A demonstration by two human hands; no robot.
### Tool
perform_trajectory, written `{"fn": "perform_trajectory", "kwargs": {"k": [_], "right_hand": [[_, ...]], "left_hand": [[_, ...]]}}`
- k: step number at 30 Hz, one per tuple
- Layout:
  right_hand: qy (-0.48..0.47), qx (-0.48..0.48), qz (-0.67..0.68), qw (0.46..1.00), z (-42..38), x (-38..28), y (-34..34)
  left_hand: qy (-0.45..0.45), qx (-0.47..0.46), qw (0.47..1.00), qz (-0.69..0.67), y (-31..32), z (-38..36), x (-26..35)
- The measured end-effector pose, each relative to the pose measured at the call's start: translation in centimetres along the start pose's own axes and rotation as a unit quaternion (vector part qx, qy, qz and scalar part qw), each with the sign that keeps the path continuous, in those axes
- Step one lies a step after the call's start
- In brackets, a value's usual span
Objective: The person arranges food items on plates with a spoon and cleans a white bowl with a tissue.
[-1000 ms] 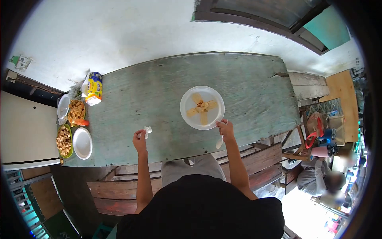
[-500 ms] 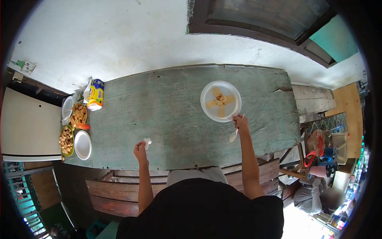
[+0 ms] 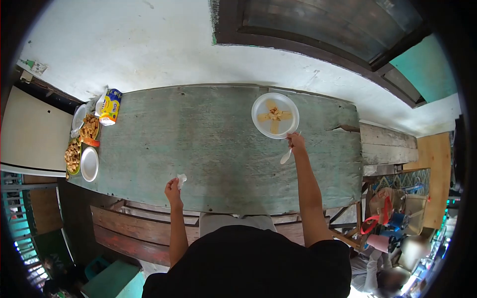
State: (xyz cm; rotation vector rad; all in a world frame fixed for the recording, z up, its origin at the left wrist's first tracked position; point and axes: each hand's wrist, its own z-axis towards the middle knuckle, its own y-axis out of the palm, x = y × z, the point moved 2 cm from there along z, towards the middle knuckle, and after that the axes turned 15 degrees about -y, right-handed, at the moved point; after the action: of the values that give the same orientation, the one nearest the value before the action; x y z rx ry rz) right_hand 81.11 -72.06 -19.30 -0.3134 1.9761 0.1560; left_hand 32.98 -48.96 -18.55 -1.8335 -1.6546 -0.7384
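My right hand is closed around a white plastic spoon, its bowl hanging toward me. Those fingertips are right at the near rim of a round white plate. On the plate, pale yellow strips form a cross, with small brown pieces heaped at the centre. My left hand, over the near part of the table, pinches a crumpled white tissue.
The green wooden table runs along a white wall. At its left end are a tissue pack, bowls of brown food pieces, and a white dish. A bench lies along the near side. People sit at lower right.
The plate has shifted toward the table's far edge, with my right hand and the spoon following it. My left hand keeps the tissue. The whole view has tilted slightly.
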Motion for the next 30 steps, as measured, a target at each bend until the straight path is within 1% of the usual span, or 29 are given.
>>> {"fn": "perform_trajectory", "kwargs": {"k": [4,8,10,14,18,20,24,28,30], "right_hand": [[0.013,0.015,-0.001,1.0,2.5,0.1,-1.6],[0.008,-0.006,-0.001,1.0,5.4,0.9,-3.1],[0.03,0.009,0.009,0.999,6.2,0.8,-3.3],[0.024,0.016,-0.009,1.0,7.0,0.3,-3.3],[0.046,0.024,0.025,0.998,8.0,1.1,-3.4],[0.047,0.032,0.04,0.998,8.6,1.6,-3.8],[0.052,0.041,0.034,0.997,7.7,0.8,-4.3],[0.067,0.03,0.033,0.997,7.6,1.1,-4.6],[0.066,0.042,0.023,0.997,7.5,1.3,-4.6]], "left_hand": [[-0.023,0.009,0.999,-0.025,2.2,-2.2,-2.7],[-0.036,0.005,0.999,-0.01,4.0,-3.4,-4.0],[-0.035,0.005,0.999,-0.005,4.8,-3.7,-4.1],[-0.034,0.01,0.999,0.016,6.1,-3.9,-3.8],[-0.029,0.014,0.999,0.024,7.8,-4.2,-2.9],[-0.027,-0.002,0.999,0.03,8.6,-3.9,-2.8],[-0.021,-0.01,1.0,0.021,10.0,-4.0,-2.4],[-0.016,-0.021,0.999,0.041,10.5,-4.3,-2.5],[-0.016,-0.024,0.998,0.051,10.5,-4.4,-2.4]]}}
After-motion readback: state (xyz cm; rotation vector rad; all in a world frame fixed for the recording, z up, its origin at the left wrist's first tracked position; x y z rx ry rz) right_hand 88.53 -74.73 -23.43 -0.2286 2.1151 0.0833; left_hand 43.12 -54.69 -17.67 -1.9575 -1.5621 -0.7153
